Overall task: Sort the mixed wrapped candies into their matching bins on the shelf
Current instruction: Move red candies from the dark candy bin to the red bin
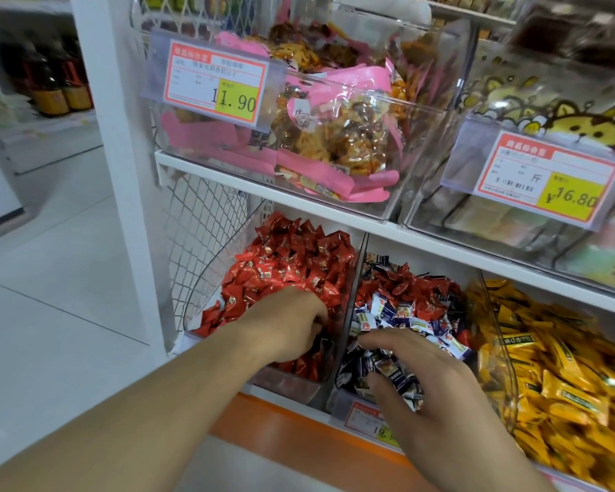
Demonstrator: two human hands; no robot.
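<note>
Left hand (284,324) digs, fingers curled, into the red candies (292,264); right hand (423,381) spreads open over blue-and-white candies (387,314); whether the left grips any, I cannot tell.

From my remote seat, notes on the operator's body only. Two forearms enter from the bottom edge, both bare as far as the frame shows: no sleeve, cuff or glove anywhere in view. Left hand (285,324): no ring, watch or strap on the wrist that I can make out. Right hand (430,388): likewise unadorned; knuckles and back of the hand plainly visible, thumbnail short and unpainted. Wide-angle lens stretches the left forearm broad near the lower corner. Motion blur softens the right wrist edge, so fine detail there is unreadable.
</note>
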